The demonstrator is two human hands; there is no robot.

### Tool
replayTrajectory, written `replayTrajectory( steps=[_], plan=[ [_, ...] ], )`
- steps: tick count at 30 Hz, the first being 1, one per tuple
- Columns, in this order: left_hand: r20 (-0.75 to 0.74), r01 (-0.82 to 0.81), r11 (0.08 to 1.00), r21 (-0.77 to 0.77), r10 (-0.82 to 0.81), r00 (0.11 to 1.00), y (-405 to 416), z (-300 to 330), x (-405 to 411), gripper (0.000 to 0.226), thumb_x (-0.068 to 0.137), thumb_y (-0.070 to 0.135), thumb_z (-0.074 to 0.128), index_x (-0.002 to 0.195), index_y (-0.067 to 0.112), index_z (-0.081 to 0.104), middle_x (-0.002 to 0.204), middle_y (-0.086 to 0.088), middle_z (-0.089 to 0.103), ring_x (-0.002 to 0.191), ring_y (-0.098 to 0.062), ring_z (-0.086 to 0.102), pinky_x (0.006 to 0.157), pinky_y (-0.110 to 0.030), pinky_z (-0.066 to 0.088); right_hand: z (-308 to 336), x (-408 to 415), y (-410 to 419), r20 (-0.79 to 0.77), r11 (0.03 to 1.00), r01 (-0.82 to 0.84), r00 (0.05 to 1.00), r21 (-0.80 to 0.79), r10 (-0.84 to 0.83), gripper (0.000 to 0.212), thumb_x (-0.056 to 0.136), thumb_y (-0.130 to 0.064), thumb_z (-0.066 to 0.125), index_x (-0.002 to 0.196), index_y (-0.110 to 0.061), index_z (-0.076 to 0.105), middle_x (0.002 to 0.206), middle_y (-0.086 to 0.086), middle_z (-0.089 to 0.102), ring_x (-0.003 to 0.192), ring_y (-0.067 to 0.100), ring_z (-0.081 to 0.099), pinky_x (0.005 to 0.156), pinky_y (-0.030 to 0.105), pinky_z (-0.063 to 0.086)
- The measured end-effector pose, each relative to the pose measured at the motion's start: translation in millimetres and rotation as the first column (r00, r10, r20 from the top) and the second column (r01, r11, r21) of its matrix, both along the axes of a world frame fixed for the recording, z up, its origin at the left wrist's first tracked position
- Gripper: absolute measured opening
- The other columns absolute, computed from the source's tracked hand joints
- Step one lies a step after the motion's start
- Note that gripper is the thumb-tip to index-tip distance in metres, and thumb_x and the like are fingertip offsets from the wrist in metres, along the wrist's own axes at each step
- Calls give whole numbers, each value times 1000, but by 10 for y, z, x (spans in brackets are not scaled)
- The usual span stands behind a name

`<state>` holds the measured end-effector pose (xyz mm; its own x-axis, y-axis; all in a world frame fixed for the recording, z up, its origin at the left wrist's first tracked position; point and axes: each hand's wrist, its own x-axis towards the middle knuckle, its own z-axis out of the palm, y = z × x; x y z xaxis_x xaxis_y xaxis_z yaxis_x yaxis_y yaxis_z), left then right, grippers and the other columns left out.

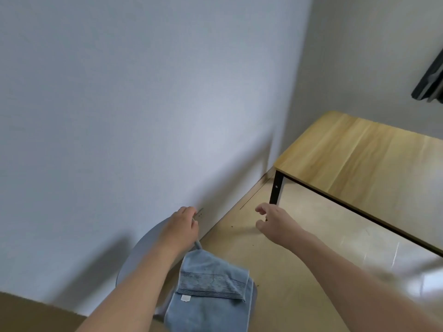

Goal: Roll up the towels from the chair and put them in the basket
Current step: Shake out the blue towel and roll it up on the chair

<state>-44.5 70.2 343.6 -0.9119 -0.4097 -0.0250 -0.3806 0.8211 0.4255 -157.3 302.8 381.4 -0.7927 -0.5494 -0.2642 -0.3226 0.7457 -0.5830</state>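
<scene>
A pale wall [143,104] fills most of the view, meeting a tan floor [275,271] at the lower right, where a wooden table [359,159] on a black leg [275,188] stands in the corner, nothing on the part that shows. At the bottom, close to the wall, is a round grey chair [141,250], and a blue towel [211,291] hangs down in loose folds over its near right side, its patterned band running across. The left hand [182,226] is closed around the towel's upper corner, which shows as a thin twisted strip just below the fist, so the cloth's long axis falls straight down from that hand toward the camera. The right hand [271,221] is held out over the floor, fingers half spread and curled, holding nothing, well apart from the towel and to its upper right. The left hand is plainly the nearer one (it already has the cloth); the right would have to come down and leftward to catch the hanging edge. No basket is in view, and no towel looks rolled yet.
</scene>
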Motion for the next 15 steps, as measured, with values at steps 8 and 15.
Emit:
replayTrajectory(
  steps=[8, 15],
  plan=[
    [277, 108, 980, 170, -153, 948, -799, -1574, 52, 21, 92, 15, 45, 107, 18, 60, 110, 1, 58, 91, -15, 54, 77, -28, 44, -1621, 325, -696, 193, 978, 0, 980, 209, -41, 47, 92, -17, 45, 139, -13, 43, 141, 3, 46, 129, 17, 44, 106, 26, 34],
    [378, 94, 967, 236, -180, 908, -986, -3374, 248, 20, 89, 16, 49, 105, 21, 61, 108, 4, 61, 89, -14, 58, 84, -35, 52, -3472, 411, -915, 201, 946, -80, 979, 315, 15, 48, 92, -17, 44, 140, -17, 38, 143, 3, 41, 129, 23, 43, 106, 35, 36]
  ],
)
